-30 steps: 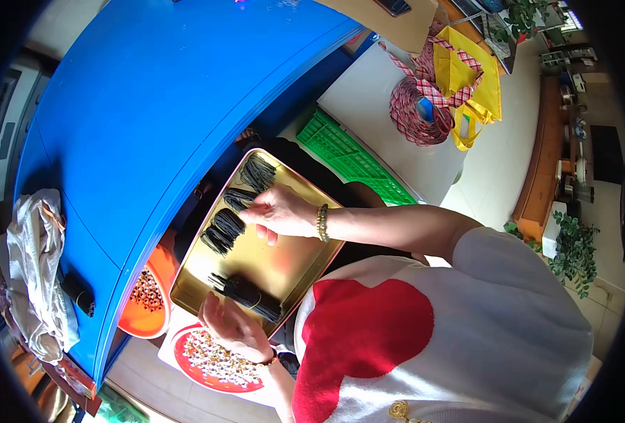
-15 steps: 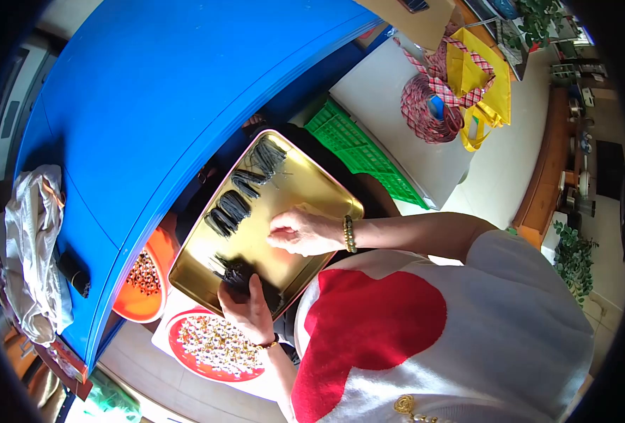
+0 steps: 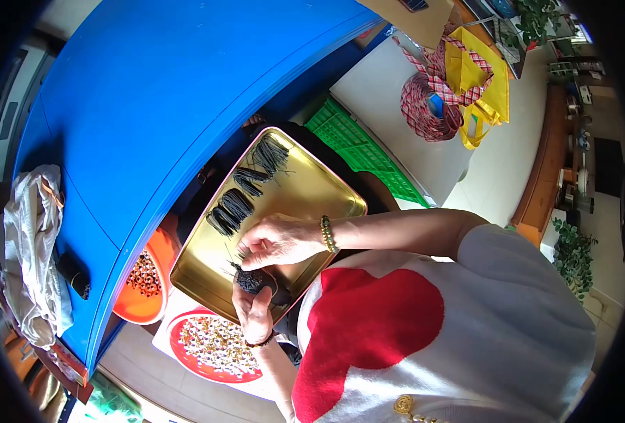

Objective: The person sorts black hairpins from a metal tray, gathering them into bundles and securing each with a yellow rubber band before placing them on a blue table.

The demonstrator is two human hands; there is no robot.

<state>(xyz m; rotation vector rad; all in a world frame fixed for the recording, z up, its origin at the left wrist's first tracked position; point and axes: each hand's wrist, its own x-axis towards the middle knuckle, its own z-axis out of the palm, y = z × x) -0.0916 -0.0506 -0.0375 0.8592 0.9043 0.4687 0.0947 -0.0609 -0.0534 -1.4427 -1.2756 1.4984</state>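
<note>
Left hand (image 3: 254, 315) grasps black cord bundle (image 3: 250, 280) over gold tray (image 3: 305, 189); right hand (image 3: 270, 243) at its strand ends, can't tell if pinching. More bundles (image 3: 235, 205) beyond right hand. Red dish (image 3: 174, 338) beside left hand. Blue bench (image 3: 178, 106) past both.

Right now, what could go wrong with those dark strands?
The left hand holds the dark bundle while the right hand's fingers are at its end: strands might tangle or slip out. The piles sit close together in the gold tray, so a brushing hand could mix them.
</note>
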